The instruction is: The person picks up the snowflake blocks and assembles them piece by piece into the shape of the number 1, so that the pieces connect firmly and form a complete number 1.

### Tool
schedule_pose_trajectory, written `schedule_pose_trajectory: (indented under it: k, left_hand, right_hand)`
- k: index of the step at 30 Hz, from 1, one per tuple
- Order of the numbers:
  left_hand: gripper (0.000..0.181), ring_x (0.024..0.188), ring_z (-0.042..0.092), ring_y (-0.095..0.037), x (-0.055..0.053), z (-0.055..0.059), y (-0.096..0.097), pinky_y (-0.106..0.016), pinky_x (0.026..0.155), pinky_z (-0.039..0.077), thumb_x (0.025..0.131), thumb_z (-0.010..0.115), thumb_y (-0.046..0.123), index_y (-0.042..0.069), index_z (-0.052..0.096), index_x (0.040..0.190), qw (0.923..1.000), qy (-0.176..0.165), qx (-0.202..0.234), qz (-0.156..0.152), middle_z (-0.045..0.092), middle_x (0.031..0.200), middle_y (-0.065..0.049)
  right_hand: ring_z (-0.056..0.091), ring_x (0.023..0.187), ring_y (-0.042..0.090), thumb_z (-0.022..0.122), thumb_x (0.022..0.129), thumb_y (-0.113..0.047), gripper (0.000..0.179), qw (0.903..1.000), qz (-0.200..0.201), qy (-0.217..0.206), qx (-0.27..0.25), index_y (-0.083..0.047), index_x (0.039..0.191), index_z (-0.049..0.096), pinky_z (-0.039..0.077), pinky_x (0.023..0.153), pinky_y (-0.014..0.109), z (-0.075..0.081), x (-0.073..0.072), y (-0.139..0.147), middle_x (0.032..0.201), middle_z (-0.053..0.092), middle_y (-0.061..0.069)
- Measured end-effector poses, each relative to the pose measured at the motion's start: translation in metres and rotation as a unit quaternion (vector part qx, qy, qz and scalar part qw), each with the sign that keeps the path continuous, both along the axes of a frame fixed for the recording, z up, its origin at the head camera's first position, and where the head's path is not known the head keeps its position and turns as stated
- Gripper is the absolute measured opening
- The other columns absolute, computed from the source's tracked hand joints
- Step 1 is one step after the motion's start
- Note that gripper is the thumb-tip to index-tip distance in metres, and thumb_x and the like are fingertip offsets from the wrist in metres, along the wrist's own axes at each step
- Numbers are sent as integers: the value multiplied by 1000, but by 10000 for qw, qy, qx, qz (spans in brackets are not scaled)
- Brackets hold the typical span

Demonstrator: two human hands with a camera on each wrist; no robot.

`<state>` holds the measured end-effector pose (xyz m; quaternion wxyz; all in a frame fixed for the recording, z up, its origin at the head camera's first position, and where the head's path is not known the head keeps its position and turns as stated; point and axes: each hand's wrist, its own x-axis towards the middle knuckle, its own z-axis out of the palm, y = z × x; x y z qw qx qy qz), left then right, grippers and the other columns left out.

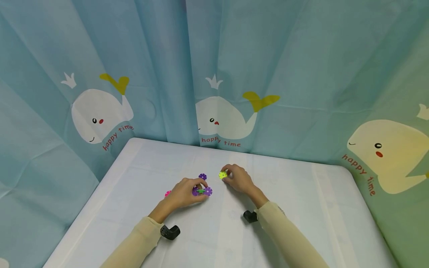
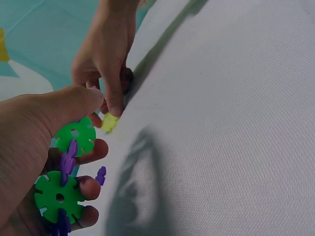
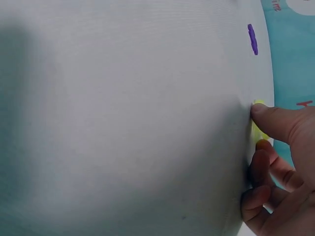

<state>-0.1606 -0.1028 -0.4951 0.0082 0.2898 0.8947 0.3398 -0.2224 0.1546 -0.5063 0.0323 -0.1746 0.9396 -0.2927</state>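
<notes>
My left hand (image 1: 183,193) grips a chain of slotted plastic discs. In the left wrist view, green discs (image 2: 49,192) alternate with purple discs (image 2: 68,160) along it, slotted together at angles, and part of the chain is hidden in the palm. A purple disc (image 1: 208,191) stands out at its right end in the head view. Farther right and forward, my right hand (image 1: 240,179) pinches a yellow slotted disc (image 1: 222,175) between thumb and fingers, close over the tabletop. Only a sliver of that yellow disc (image 3: 256,129) shows past the thumb in the right wrist view.
A loose purple disc (image 1: 202,176) lies on the white table (image 1: 301,208), just beyond the left hand. Partly hidden behind the left wrist is a pink disc (image 1: 168,193). A blue curtain (image 1: 301,74) with whale prints hangs along the table's far and side edges.
</notes>
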Motion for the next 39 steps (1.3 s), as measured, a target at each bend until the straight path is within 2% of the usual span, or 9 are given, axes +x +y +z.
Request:
schedule_pose_trajectory:
  k: [7,14,19,24,29,34,39]
  left_hand:
    - [27,78,63,-6,-1,-1,0,-27,69,51,87,84,27,19,71,109,10000,-18,24,-33,71,87,8]
    - [28,79,64,-6,-2,1,3,-28,71,52,87,84,27,18,73,110,10000,6,15,-69,72,88,7]
    - [29,81,64,-6,-3,4,7,-29,73,52,86,85,27,18,73,112,10000,-46,-15,8,72,90,6]
    - [30,82,64,-6,-4,10,10,-29,77,53,86,86,25,17,73,112,9997,-114,190,-85,72,89,6]
    - [28,80,63,-5,-6,17,16,-27,75,53,87,85,24,16,73,111,9992,-133,315,-185,72,88,7]
    - [28,79,62,-6,-9,25,23,-25,73,53,88,84,26,17,73,113,9986,-244,375,-272,72,89,7]
    - [29,81,62,-6,-12,31,30,-25,73,53,89,83,27,17,73,114,9984,-322,358,-294,73,92,6]
  right_hand:
    - [59,77,15,80,90,-13,26,9996,-20,74,-272,-14,115,71,51,72,38,-4,3,2,93,70,3]
    - [64,77,14,83,87,-10,28,9950,-213,-24,-980,-10,114,75,52,75,36,-2,9,12,89,72,3]
    - [64,77,15,82,87,-7,30,9890,-279,-23,-1449,-9,116,75,52,70,30,5,18,26,89,73,3]
    - [61,73,18,80,89,-6,31,9827,-239,-31,-1838,-8,119,74,48,61,26,17,27,38,90,74,6]
    - [62,70,17,81,89,-7,31,9758,-203,69,-2178,-9,118,74,50,62,25,28,38,48,89,75,7]
    - [61,66,21,80,89,-7,30,9691,-66,162,-2461,-8,117,72,49,59,25,32,49,55,86,75,7]
    - [62,65,23,80,88,-5,30,9669,-76,158,-2546,-10,117,72,49,58,25,33,59,60,86,75,4]
